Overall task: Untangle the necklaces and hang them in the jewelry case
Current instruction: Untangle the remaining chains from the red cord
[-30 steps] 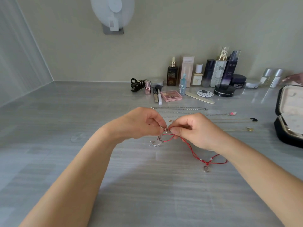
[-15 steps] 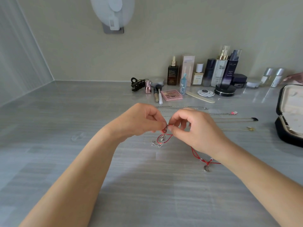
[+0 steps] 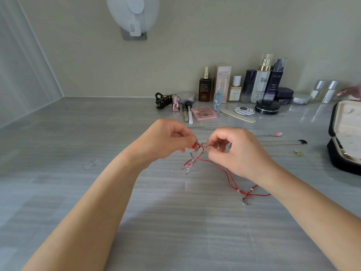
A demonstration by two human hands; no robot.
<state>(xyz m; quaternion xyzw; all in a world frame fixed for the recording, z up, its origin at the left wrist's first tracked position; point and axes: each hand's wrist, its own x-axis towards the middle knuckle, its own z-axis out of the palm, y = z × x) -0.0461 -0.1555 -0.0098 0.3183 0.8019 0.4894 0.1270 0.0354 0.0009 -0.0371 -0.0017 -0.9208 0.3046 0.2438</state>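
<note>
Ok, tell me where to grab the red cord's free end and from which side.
Pinch the red cord beside the moon pendant, from above: that stretch lies flat on the table, away from the tangle.

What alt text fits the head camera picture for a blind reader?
A left hand and a right hand pinch a red cord necklace tangled with a silver chain over a grey table. Beyond lie other necklaces, cosmetics and an open black jewelry case.
</note>
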